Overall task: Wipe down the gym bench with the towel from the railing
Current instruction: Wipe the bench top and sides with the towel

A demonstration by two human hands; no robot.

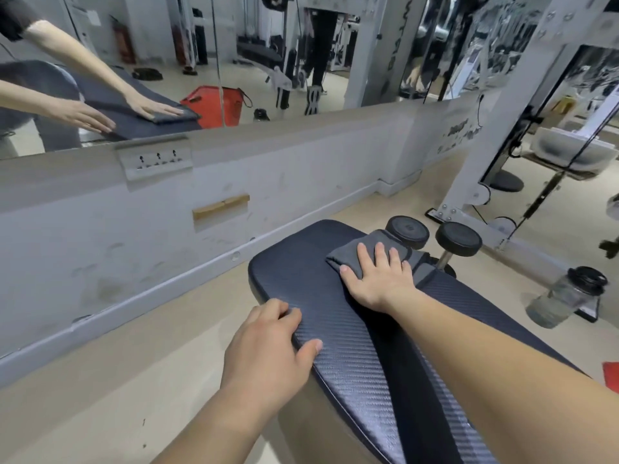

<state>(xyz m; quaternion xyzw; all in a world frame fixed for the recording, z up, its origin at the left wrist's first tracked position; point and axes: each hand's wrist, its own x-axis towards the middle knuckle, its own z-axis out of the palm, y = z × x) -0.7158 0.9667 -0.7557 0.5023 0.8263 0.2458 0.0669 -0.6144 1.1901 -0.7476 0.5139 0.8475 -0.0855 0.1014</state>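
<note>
The gym bench [301,272] has a dark pad with a woven carbon pattern and runs from the lower right toward the middle of the view. A folded grey towel [348,256] lies on its far end. My right hand [378,279] presses flat on the towel, fingers spread. My left hand [268,353] grips the near left edge of the bench pad, thumb on top and fingers curled over the side.
A low grey wall [134,222] with a mirror [234,55] above it runs along the left. Two black foam rollers [432,236] stick out past the bench end. A clear water jug [562,296] stands on the floor at right, beside a white cable machine frame [502,112].
</note>
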